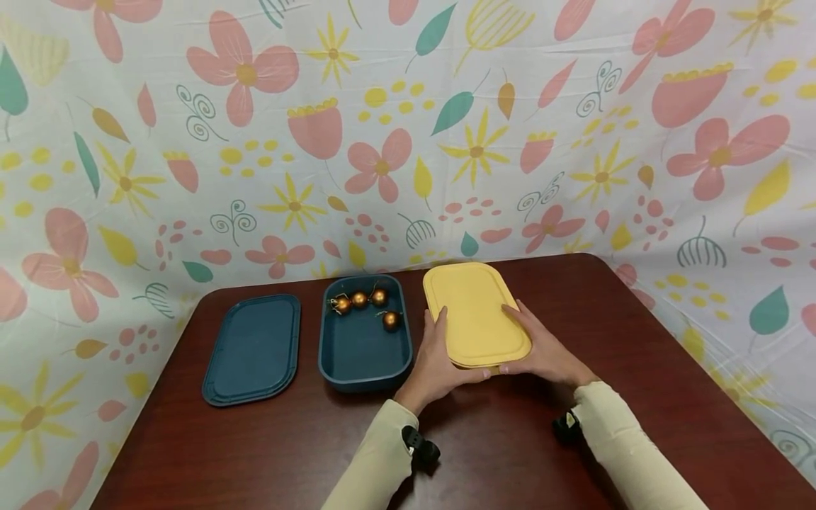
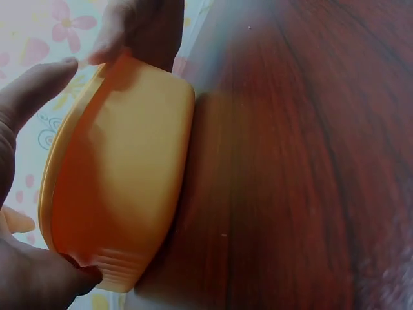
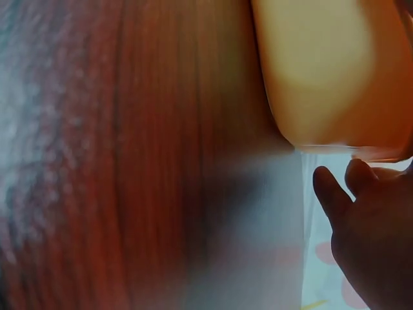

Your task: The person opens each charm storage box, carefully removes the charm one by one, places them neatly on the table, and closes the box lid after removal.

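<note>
A yellow lid [image 1: 477, 312] covers a yellow plastic box [image 2: 142, 168] that stands on the dark wood table. My left hand [image 1: 436, 370] holds the lid's left side, fingers along the edge and thumb at the near edge. Opposite it, my right hand [image 1: 542, 348] grips the right side, its thumb almost meeting the left one at the front. In the left wrist view, fingertips lie right at the rim, over the ridged end of the box. The right wrist view has the box wall [image 3: 316, 71] with right-hand fingers [image 3: 332, 194] by its end.
Just left of the yellow box is a dark blue open box [image 1: 357, 358] with several copper-coloured ball ornaments [image 1: 359, 299]. A matching blue lid [image 1: 255, 347] lies flat farther left. A flowered cloth [image 1: 382, 92] hangs behind the table [image 1: 287, 453].
</note>
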Tool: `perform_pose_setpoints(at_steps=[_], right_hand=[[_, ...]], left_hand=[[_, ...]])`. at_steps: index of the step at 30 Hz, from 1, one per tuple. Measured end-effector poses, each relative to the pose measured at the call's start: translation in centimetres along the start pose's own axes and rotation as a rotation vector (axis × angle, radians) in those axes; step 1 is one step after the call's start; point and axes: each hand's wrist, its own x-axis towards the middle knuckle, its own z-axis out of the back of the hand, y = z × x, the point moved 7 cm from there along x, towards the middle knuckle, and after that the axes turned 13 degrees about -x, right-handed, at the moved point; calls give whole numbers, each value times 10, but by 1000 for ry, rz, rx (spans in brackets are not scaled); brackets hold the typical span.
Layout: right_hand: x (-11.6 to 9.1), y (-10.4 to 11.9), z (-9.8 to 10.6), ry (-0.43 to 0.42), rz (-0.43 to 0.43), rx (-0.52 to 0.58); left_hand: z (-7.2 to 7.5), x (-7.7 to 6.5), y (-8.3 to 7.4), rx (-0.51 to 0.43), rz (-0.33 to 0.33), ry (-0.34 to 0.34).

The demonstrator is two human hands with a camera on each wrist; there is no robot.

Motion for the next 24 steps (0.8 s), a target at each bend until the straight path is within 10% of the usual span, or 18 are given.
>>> perform_pose_setpoints(at_steps=[24], right_hand=[[2, -3, -3, 13, 34, -2]], left_hand=[[3, 7, 8, -9, -22, -32]])
